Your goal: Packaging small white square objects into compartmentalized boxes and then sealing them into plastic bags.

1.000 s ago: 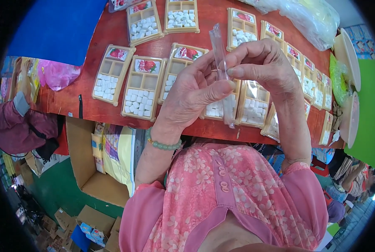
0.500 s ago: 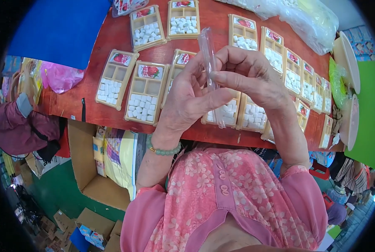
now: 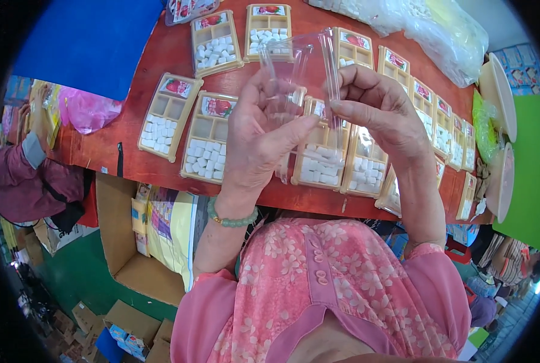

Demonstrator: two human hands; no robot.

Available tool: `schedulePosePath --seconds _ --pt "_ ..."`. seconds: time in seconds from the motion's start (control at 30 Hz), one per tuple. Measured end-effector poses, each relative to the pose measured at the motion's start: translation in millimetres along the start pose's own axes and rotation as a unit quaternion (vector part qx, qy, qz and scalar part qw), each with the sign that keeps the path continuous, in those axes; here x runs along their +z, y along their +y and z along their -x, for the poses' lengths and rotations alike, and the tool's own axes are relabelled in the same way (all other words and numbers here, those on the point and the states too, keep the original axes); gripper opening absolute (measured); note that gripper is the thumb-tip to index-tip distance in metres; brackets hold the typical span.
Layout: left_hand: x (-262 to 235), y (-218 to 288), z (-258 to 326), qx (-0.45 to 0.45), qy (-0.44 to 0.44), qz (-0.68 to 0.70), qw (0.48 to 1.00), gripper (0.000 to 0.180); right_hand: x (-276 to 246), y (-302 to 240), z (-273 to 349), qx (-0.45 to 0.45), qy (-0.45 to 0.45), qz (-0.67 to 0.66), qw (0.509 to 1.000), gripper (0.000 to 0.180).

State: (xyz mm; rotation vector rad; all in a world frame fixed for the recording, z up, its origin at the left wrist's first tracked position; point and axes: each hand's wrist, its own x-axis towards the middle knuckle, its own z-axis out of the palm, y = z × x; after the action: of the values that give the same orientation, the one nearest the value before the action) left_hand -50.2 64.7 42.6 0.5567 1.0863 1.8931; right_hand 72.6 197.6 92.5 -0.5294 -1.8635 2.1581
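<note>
Over the table I hold a clear plastic cover (image 3: 303, 66), a thin rectangular shell with folded edges, between both hands. My left hand (image 3: 258, 136) grips its left side, the thumb laid across it. At the right edge, my right hand (image 3: 379, 112) pinches the plastic between thumb and bent fingers. Whether it is one cover or several nested ones, I cannot tell. Beneath it are beige compartment trays, one (image 3: 318, 158) seen through the plastic, with small white pieces (image 3: 204, 158) in their near part and strawberry-printed cards (image 3: 218, 107) at the far end.
More filled trays (image 3: 168, 115) stand in rows on the red table (image 3: 109, 142). A pink bag (image 3: 88, 110) and a blue sheet (image 3: 85, 42) lie at left, with a big clear bag (image 3: 442, 36) at the far right. An open carton (image 3: 149, 275) sits below the table edge. Another person's sleeve (image 3: 19, 172) shows at left.
The clear cover has turned from edge-on to showing its broad face. My right hand has moved slightly right, farther from my left, and still grips the plastic.
</note>
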Motion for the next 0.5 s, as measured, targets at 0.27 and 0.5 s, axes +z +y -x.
schedulePosePath --seconds 0.27,0.5 --pt "6.0 -2.6 -3.5 0.035 0.011 -0.064 0.997 0.066 -4.1 2.7 -1.4 -0.004 0.040 0.055 0.998 0.012" --pt "8.0 -2.4 -3.1 0.000 0.022 0.076 0.997 0.051 -8.5 8.4 -0.6 -0.041 0.046 -0.003 0.998 0.014"
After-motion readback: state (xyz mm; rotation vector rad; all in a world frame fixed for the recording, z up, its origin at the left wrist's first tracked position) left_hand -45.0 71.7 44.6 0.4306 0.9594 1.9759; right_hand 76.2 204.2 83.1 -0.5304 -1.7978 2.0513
